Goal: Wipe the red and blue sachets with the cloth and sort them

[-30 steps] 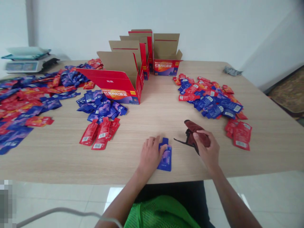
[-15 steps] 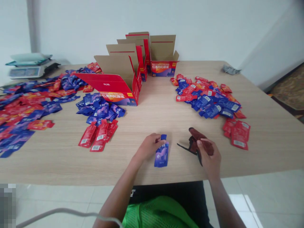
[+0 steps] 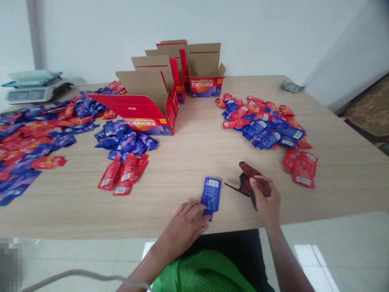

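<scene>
A blue sachet (image 3: 211, 194) lies at the table's near side, its barcode side up and its narrow neck towards me. My left hand (image 3: 191, 219) is closed at that neck, the fingertips on the sachet's near left edge. My right hand (image 3: 267, 198) is wrapped round a brown-and-black hand tool (image 3: 251, 174) with a thin black arm pointing left; its exact kind I cannot make out. The tool is just right of the sachet, apart from it. Several red sachets (image 3: 124, 174) and a heap of blue sachets (image 3: 121, 140) lie to the left.
Open red cartons (image 3: 152, 125) stand in a row at the back, with another carton (image 3: 206, 87) beside them. Mixed sachets (image 3: 264, 125) are heaped on the right, and a larger spread (image 3: 36, 129) covers the far left. A scale (image 3: 27, 94) and a grey cloth (image 3: 292, 86) sit farther back.
The blue sachet has been turned over and round: its printed front faced up before, now the barcode side. My left hand has moved nearer to me. My right hand keeps its hold.
</scene>
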`<state>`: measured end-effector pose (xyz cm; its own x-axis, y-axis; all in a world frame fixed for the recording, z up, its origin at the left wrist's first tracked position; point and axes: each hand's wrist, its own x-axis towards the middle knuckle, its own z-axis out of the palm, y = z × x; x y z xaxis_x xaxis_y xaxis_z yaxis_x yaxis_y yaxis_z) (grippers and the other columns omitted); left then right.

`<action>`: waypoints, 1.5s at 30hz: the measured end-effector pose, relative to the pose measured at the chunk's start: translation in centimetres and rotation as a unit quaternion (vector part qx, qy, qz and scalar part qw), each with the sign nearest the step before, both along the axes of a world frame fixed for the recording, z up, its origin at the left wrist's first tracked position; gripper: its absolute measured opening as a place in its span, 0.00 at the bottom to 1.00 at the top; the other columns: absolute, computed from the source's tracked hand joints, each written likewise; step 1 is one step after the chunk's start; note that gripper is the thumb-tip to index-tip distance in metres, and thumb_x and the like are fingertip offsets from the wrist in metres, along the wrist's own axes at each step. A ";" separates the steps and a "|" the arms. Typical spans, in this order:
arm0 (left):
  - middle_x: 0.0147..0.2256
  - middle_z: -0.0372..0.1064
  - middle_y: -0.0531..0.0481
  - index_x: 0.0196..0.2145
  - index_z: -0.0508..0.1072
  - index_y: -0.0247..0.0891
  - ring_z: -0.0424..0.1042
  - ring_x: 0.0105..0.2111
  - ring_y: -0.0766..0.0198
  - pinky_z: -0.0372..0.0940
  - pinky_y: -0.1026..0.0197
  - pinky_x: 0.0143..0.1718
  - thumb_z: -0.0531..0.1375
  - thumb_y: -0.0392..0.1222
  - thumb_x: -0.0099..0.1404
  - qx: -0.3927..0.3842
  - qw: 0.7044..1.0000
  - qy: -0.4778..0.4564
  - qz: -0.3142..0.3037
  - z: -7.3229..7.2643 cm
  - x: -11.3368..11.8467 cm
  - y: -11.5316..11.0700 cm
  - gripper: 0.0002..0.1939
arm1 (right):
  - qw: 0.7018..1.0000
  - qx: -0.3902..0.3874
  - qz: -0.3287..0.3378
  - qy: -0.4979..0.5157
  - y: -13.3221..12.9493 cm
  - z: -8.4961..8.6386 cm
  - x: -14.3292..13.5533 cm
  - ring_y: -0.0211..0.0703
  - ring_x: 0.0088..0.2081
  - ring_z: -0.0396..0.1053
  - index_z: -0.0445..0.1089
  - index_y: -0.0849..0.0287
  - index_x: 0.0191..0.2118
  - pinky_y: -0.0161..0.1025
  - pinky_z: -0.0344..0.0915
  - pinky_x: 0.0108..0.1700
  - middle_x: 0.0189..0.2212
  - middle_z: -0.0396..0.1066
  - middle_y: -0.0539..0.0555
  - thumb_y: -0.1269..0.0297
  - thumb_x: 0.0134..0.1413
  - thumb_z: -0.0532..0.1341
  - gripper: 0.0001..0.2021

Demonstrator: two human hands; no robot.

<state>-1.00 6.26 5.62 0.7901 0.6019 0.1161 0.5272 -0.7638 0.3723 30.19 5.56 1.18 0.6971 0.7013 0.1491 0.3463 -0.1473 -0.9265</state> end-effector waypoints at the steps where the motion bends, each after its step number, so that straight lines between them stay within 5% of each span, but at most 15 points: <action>1: 0.58 0.72 0.47 0.57 0.76 0.48 0.68 0.61 0.50 0.68 0.45 0.59 0.68 0.41 0.69 0.009 1.000 0.000 0.007 -0.5 -0.1 -0.8 0.19 | 1.000 0.000 0.006 0.000 0.1 0.1 0.0 0.53 0.46 0.76 0.77 0.54 0.45 0.50 0.70 0.50 0.43 0.79 0.55 0.42 0.55 0.69 0.21; 7: 0.61 0.71 0.43 0.58 0.75 0.40 0.69 0.63 0.51 0.70 0.48 0.61 0.64 0.45 0.74 0.091 0.994 -0.057 0.021 -3.0 0.6 -4.4 0.18 | 0.997 0.050 0.039 -0.050 1.1 3.1 -1.5 0.52 0.44 0.76 0.76 0.53 0.44 0.47 0.71 0.49 0.42 0.78 0.54 0.47 0.58 0.69 0.16; 10: 0.61 0.72 0.43 0.58 0.75 0.40 0.69 0.63 0.51 0.70 0.48 0.62 0.63 0.45 0.75 0.103 0.992 -0.072 0.024 -3.9 1.1 -4.9 0.17 | 0.978 0.115 0.136 -0.111 1.2 4.8 -4.0 0.52 0.46 0.75 0.75 0.50 0.45 0.49 0.72 0.49 0.44 0.76 0.55 0.54 0.62 0.68 0.10; 12: 0.58 0.74 0.43 0.57 0.75 0.38 0.73 0.60 0.51 0.71 0.47 0.61 0.61 0.44 0.76 0.107 0.990 -0.088 0.030 -4.3 1.2 -4.8 0.15 | 0.938 0.141 0.268 -0.166 1.0 4.8 -6.0 0.52 0.49 0.74 0.75 0.49 0.47 0.50 0.73 0.52 0.47 0.75 0.56 0.59 0.63 0.67 0.08; 14: 0.54 0.78 0.44 0.56 0.76 0.38 0.77 0.55 0.53 0.72 0.48 0.59 0.59 0.42 0.78 0.105 0.988 -0.108 0.033 -4.7 1.1 -4.6 0.14 | 0.868 0.146 0.412 -0.238 0.7 3.7 -7.7 0.51 0.51 0.73 0.74 0.47 0.49 0.50 0.74 0.53 0.48 0.75 0.55 0.64 0.64 0.66 0.09; 17: 0.50 0.80 0.46 0.54 0.77 0.39 0.80 0.50 0.57 0.74 0.51 0.57 0.56 0.39 0.79 0.108 0.986 -0.122 0.028 -5.1 0.8 -4.4 0.13 | 0.780 0.134 0.521 -0.319 1.3 1.4 -8.6 0.50 0.51 0.72 0.74 0.49 0.48 0.50 0.73 0.55 0.45 0.76 0.53 0.66 0.65 0.65 0.08; 21: 0.57 0.76 0.47 0.55 0.76 0.38 0.77 0.56 0.57 0.73 0.53 0.57 0.55 0.38 0.80 0.143 0.985 -0.098 0.015 -5.3 0.7 -4.4 0.13 | 0.782 0.126 0.485 -0.370 5.1 -0.3 -7.1 0.51 0.53 0.69 0.73 0.51 0.49 0.53 0.71 0.58 0.47 0.75 0.54 0.65 0.66 0.65 0.08; 26: 0.58 0.75 0.48 0.56 0.75 0.39 0.75 0.59 0.58 0.72 0.54 0.59 0.56 0.38 0.80 0.151 0.984 -0.089 0.019 -5.5 0.7 -4.7 0.13 | 0.802 0.111 0.401 -0.429 10.4 1.6 -4.5 0.51 0.50 0.71 0.74 0.51 0.49 0.52 0.72 0.55 0.47 0.75 0.55 0.66 0.67 0.63 0.07; 31: 0.58 0.75 0.47 0.57 0.75 0.38 0.74 0.59 0.58 0.71 0.54 0.61 0.57 0.36 0.79 0.147 0.983 -0.104 0.024 -5.8 0.8 -4.8 0.13 | 0.870 0.175 0.321 -0.331 8.0 4.8 -5.4 0.50 0.51 0.71 0.73 0.51 0.50 0.50 0.71 0.55 0.48 0.73 0.57 0.64 0.67 0.64 0.08; 33: 0.57 0.76 0.46 0.57 0.75 0.37 0.75 0.58 0.57 0.72 0.53 0.60 0.57 0.36 0.78 0.147 0.981 -0.121 0.024 -6.0 0.9 -4.8 0.13 | 0.853 0.180 0.380 -0.308 5.4 4.9 -6.7 0.49 0.52 0.71 0.73 0.51 0.50 0.48 0.72 0.55 0.49 0.73 0.57 0.65 0.65 0.65 0.09; 36: 0.50 0.81 0.46 0.55 0.76 0.37 0.80 0.51 0.58 0.73 0.52 0.57 0.57 0.36 0.78 0.135 0.978 -0.154 0.037 -6.5 1.0 -4.9 0.13 | 0.770 0.158 0.519 -0.336 2.2 3.5 -8.4 0.47 0.50 0.72 0.73 0.52 0.47 0.46 0.72 0.54 0.46 0.75 0.54 0.65 0.65 0.65 0.07; 38: 0.48 0.81 0.47 0.55 0.76 0.37 0.81 0.47 0.59 0.73 0.53 0.56 0.57 0.35 0.78 0.125 0.978 -0.161 0.045 -6.6 1.1 -4.9 0.12 | 0.740 0.146 0.555 -0.349 1.8 2.0 -8.6 0.46 0.50 0.71 0.73 0.52 0.46 0.46 0.72 0.55 0.44 0.75 0.53 0.65 0.66 0.64 0.05; 42: 0.54 0.78 0.46 0.54 0.77 0.37 0.78 0.54 0.58 0.73 0.55 0.57 0.55 0.37 0.80 0.140 0.978 -0.150 0.037 -6.2 1.1 -4.8 0.12 | 0.773 0.135 0.498 -0.369 5.3 0.1 -6.9 0.48 0.52 0.70 0.74 0.51 0.47 0.49 0.70 0.58 0.47 0.75 0.54 0.65 0.66 0.65 0.06; 45: 0.56 0.77 0.47 0.55 0.76 0.37 0.76 0.57 0.59 0.72 0.55 0.58 0.55 0.36 0.79 0.136 0.981 -0.138 0.030 -5.8 1.0 -4.7 0.13 | 0.794 0.125 0.434 -0.407 9.3 0.3 -5.1 0.49 0.51 0.71 0.75 0.52 0.48 0.49 0.71 0.56 0.46 0.76 0.55 0.65 0.67 0.64 0.06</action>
